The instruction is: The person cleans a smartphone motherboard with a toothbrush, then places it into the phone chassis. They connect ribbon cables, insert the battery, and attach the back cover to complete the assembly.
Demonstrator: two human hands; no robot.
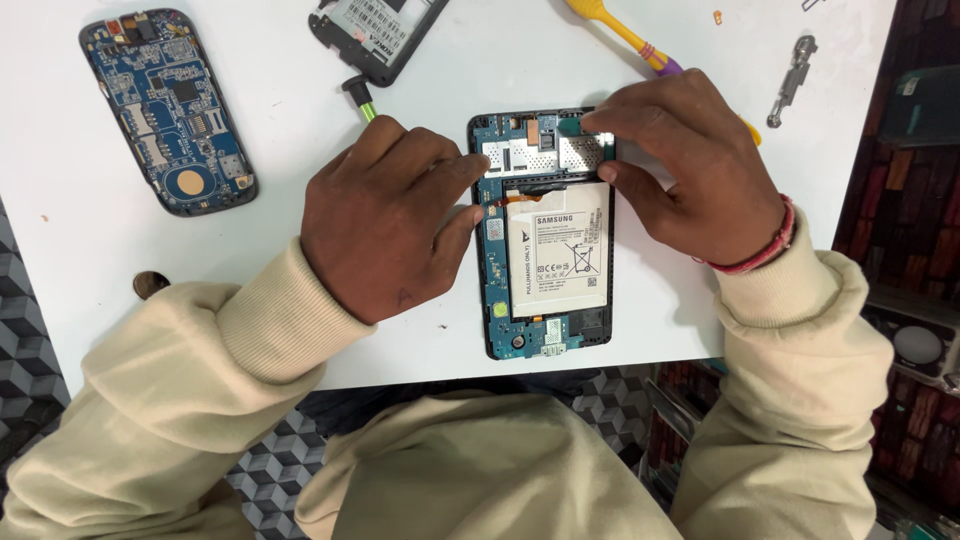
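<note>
Head view. One opened tablet (545, 235), back cover off: flat rectangular black frame, blue circuit board, matte white battery pack. Left hand (385, 225) rests on its left edge, fingertips pressed on the board's upper part. Right hand (690, 165) pinches the top right corner between thumb and forefinger.

Beyond the left hand: one green-handled screwdriver (360, 98), one black phone shell (375, 35), one oval blue circuit board (165, 110).

Beyond the right hand: one yellow plastic pry tool (625, 35), one small metal part (793, 80).

Surface: smooth white table (280, 150); patterned grey cube floor below.
</note>
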